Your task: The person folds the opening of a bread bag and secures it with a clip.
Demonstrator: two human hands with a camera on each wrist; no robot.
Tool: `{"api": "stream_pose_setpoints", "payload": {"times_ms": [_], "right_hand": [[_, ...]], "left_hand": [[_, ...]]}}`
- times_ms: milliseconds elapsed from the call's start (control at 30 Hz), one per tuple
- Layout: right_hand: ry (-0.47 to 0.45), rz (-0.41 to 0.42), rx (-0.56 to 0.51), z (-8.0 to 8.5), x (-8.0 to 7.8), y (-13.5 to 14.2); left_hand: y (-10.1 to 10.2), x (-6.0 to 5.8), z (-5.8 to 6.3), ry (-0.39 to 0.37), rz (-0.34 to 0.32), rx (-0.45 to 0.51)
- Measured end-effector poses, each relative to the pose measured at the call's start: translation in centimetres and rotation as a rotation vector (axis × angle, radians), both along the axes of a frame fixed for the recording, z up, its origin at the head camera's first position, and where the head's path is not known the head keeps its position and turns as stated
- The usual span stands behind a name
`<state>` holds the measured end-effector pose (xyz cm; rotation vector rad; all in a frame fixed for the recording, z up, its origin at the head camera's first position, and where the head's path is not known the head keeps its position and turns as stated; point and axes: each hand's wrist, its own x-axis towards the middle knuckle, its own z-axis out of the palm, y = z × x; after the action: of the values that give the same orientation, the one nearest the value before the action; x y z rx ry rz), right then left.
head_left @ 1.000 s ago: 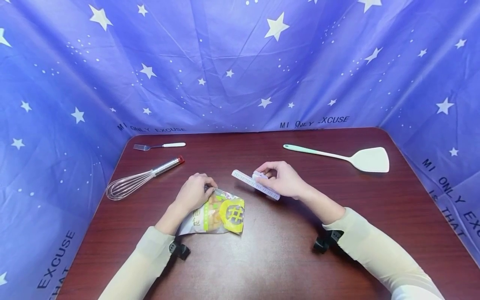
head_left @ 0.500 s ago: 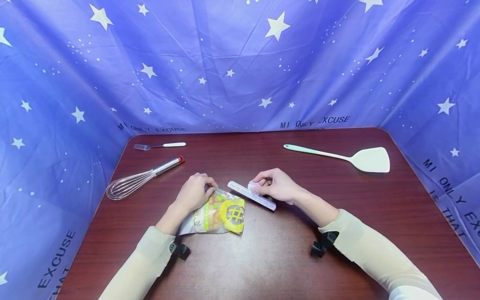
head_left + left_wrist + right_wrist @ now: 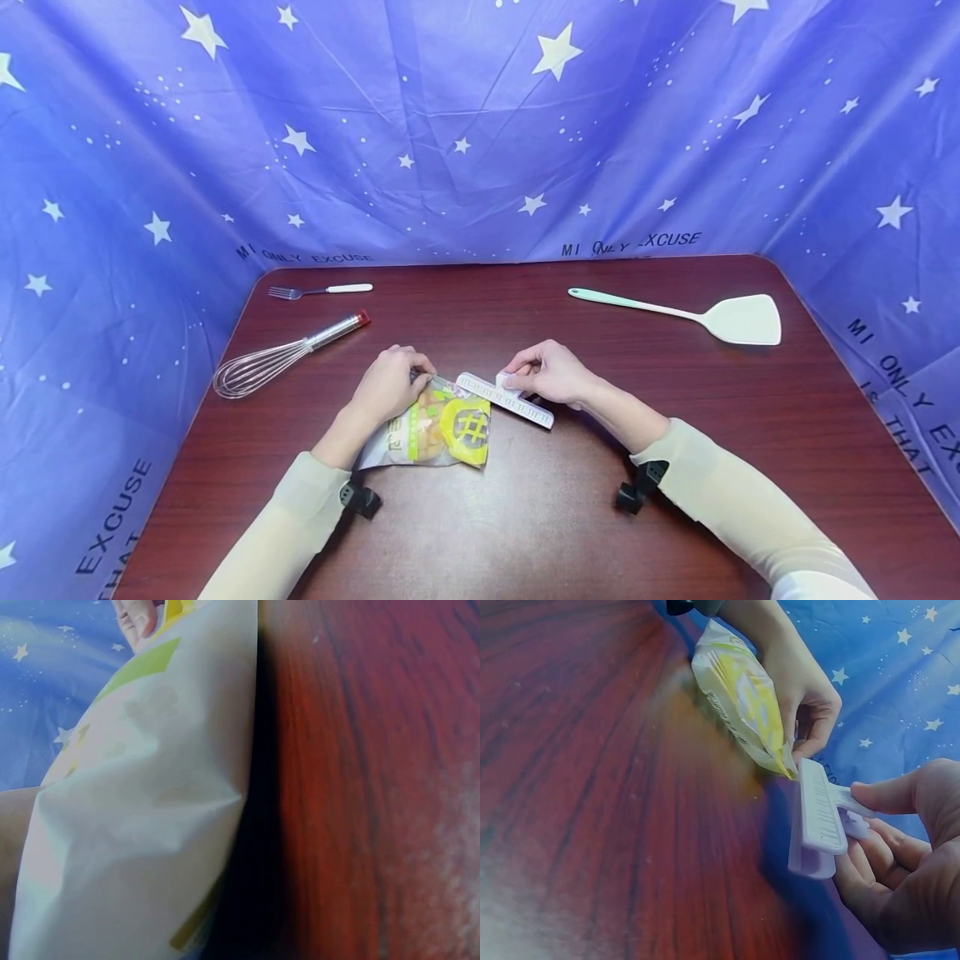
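Observation:
A snack bag (image 3: 431, 429) with white, green and yellow print lies on the table, its contents showing through a clear window. My left hand (image 3: 390, 385) pinches the bag's far edge between thumb and fingers. In my right hand (image 3: 555, 372) is a white bag clip (image 3: 510, 402), pinched by its grips. The clip's long bar sits at the bag's far right corner; in the right wrist view the clip (image 3: 821, 814) has its jaws slightly apart, close by the bag's edge (image 3: 780, 761). Whether the edge is between them cannot be told. The bag (image 3: 150, 765) fills much of the left wrist view.
A whisk (image 3: 288, 357) lies to the left, with a white-handled fork (image 3: 322, 291) behind it. At the back right is a pale green and white spatula (image 3: 738, 320). A blue starry curtain (image 3: 450, 125) surrounds the brown table (image 3: 540, 533) on three sides.
My right hand has brought the clip left and nearer to me, up to the bag's corner. The left hand and the bag have stayed nearly still.

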<state>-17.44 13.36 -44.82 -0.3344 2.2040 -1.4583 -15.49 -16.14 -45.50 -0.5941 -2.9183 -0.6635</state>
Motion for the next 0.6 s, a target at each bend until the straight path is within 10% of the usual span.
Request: {"api": "stream_pose_setpoints", "payload": {"times_ms": [600], "right_hand": [[-0.075, -0.015, -0.021, -0.52, 0.02, -0.90]], "left_hand": [[0.05, 0.06, 0.15, -0.003, 0.005, 0.014]]}}
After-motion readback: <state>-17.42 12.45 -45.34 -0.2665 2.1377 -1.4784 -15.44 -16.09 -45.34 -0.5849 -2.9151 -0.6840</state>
